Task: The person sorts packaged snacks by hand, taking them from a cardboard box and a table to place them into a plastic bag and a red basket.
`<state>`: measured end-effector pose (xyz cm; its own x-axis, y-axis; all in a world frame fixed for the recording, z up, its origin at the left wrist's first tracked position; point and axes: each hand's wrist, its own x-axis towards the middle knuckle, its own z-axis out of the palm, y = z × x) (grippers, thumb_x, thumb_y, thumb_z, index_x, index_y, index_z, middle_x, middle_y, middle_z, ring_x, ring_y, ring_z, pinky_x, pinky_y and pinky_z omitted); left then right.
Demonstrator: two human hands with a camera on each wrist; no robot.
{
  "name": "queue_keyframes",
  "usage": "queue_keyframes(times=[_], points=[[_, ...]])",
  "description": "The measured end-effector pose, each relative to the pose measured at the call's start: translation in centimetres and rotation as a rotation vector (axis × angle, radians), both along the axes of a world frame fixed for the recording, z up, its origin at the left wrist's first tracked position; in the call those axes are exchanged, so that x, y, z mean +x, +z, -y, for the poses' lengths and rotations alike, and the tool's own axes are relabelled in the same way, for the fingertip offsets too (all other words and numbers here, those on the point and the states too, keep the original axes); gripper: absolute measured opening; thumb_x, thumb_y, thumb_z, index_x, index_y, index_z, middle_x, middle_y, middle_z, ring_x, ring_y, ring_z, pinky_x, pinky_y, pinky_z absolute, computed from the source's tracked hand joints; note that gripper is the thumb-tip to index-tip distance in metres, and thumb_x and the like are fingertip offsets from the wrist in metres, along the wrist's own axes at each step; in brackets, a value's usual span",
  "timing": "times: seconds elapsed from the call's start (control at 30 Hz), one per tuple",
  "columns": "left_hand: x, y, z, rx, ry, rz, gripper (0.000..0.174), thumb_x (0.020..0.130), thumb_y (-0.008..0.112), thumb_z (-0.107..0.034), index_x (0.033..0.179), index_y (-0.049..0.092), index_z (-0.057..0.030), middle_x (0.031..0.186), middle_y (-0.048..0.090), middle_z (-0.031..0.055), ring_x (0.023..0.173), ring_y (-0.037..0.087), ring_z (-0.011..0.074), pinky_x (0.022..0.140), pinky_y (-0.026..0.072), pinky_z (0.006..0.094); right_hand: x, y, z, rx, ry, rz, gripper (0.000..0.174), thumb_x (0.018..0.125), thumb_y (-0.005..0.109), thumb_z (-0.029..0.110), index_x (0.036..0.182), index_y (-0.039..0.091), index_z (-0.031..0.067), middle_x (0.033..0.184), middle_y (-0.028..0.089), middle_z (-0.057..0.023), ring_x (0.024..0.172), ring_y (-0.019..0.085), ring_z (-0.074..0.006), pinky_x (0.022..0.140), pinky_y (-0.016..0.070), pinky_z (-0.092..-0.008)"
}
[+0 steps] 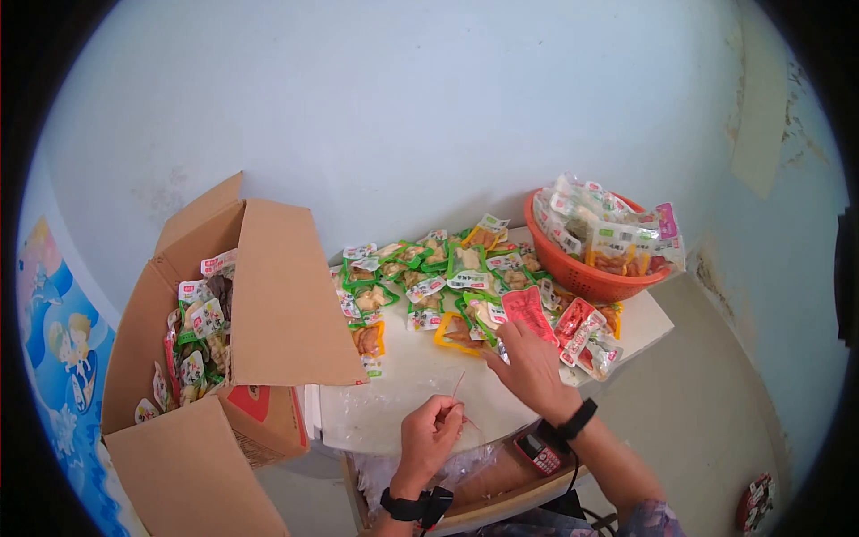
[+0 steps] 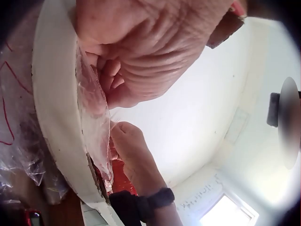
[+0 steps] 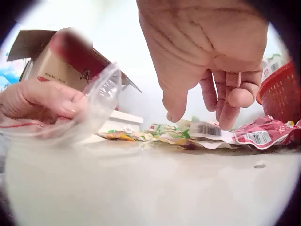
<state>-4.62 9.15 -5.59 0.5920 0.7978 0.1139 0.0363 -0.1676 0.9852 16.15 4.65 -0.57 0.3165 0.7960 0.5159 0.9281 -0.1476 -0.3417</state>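
Observation:
Near the front edge of the table, my left hand (image 1: 429,440) pinches a clear plastic bag (image 3: 107,89) with a thin red line along its edge. Thumb and fingers close on the bag's edge, and its film hangs over the table rim in the left wrist view. My right hand (image 1: 535,369) reaches over the packets with fingers loosely bent downward and nothing gripped. Its fingertips overlap a red snack packet (image 1: 530,311) in the head view. Beside that lie another red packet (image 1: 577,320) and a yellow-edged packet (image 1: 458,333).
Several green-edged packets (image 1: 429,259) spread along the wall side of the white table (image 1: 403,358). An orange basket (image 1: 582,273) heaped with packets stands back right. At left, an open cardboard box (image 1: 291,295) holds more packets. Below the tabletop are plastic bags and a red phone (image 1: 539,454).

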Motion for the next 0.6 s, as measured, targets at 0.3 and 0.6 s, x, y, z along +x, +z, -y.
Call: queue_keyframes(times=[0.3,0.6], points=[[0.2,-1.2,-0.1,0.093,0.064,0.035,0.012,0.098,0.069,-0.013,0.099,0.068,-0.0009,0.074,0.070,0.0035,0.063,0.062,0.0062,0.059,0.0504,0.0249,5.7,-0.9,-1.9,-0.059,-0.088,0.229,0.019,0.084,0.071,0.016,0.094,0.064,0.0017,0.085,0.067,-0.0132,0.077,0.069,-0.0330,0.064,0.0544,-0.0459],[0.1,-0.3,-0.1,0.034,0.042,0.054,0.011,0.100,0.065,-0.011,0.099,0.063,0.0000,0.077,0.068,0.0038,0.065,0.062,0.0068,0.059,0.0514,0.0239,1.2,2.5,4.6,0.126,0.068,-0.711,0.009,0.102,0.059,0.006,0.107,0.062,-0.0015,0.097,0.071,-0.0160,0.078,0.072,-0.0233,0.069,0.0588,-0.0352]])
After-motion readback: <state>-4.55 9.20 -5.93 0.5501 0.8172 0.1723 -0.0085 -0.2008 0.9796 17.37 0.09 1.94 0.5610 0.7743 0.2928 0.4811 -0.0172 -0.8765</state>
